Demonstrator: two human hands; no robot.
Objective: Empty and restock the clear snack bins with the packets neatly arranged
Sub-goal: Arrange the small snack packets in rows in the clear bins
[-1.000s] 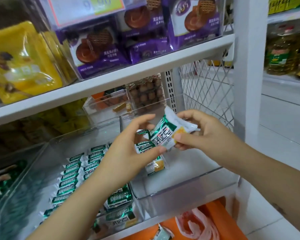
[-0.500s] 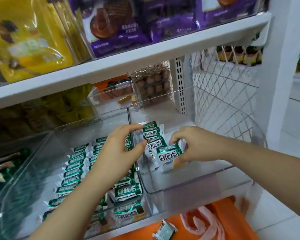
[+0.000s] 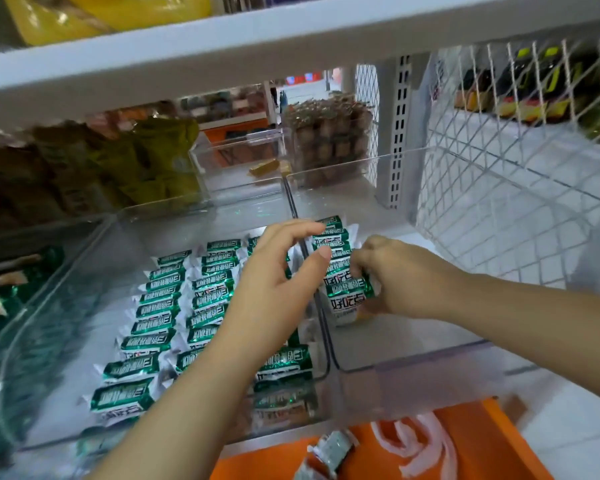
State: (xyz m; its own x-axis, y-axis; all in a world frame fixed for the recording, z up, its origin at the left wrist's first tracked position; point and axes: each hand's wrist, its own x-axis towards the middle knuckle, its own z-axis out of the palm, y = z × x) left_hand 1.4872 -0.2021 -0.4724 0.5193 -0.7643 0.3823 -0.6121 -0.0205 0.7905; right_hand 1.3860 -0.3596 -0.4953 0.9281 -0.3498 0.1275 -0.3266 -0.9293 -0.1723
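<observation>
Right hand curls its fingers round a glossy green-and-white packet, seemingly upright at the front of a short row in the right clear bin. Left hand hovers loosely spread, holding nothing, over the left clear bin, hiding part of its packet rows. White wire mesh stands beyond, an orange crate below.
</observation>
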